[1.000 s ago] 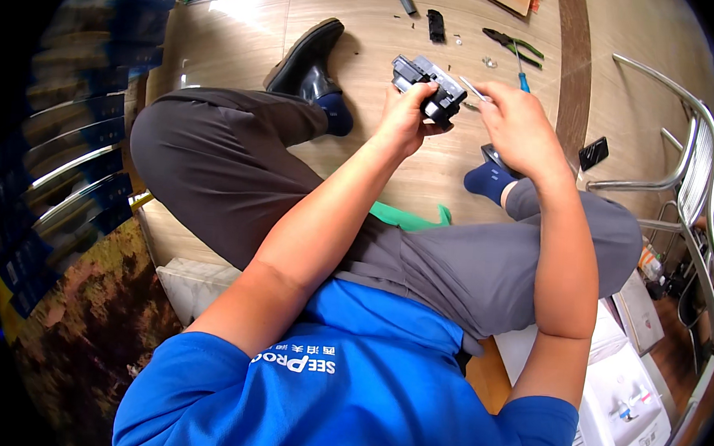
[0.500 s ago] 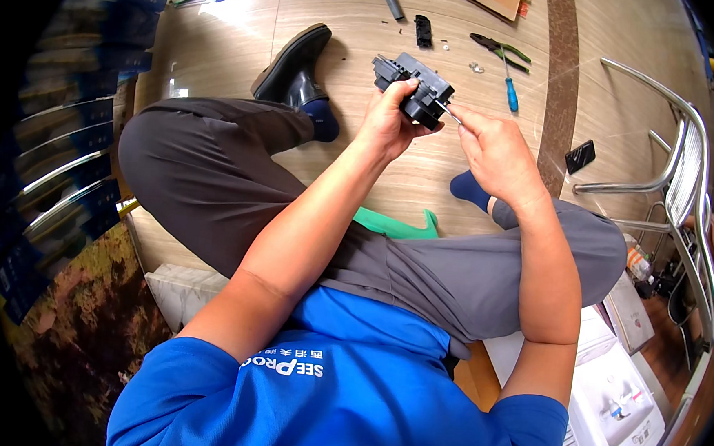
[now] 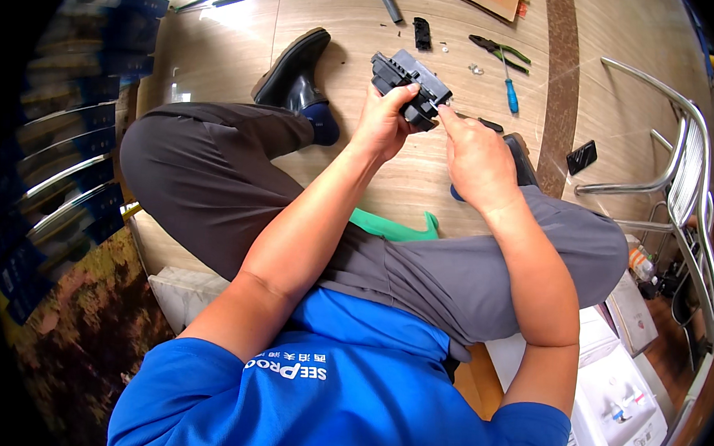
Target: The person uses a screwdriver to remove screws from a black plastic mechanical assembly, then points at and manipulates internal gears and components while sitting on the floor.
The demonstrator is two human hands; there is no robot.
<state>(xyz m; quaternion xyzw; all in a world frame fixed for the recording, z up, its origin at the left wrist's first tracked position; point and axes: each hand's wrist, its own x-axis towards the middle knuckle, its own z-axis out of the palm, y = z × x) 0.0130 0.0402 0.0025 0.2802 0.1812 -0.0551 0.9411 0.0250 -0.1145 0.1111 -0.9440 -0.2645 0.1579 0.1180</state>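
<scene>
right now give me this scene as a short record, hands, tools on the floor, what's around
left hand: holds a grey-and-black device
right hand: fingers at the device's right edge; whether they grip a tool is unclear
floor tools: pliers with green-and-black handles; blue-handled screwdriver beside them
loose part: black piece, left of the pliers
footwear: black boot, left of the device
far right: metal chair

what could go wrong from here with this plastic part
The black-and-grey plastic assembly might slip: only the left hand seems to grip it, above the pale glossy floor. The right hand, close to its edge, could get scraped. Tiny pale loose pieces lying there could scatter.
</scene>
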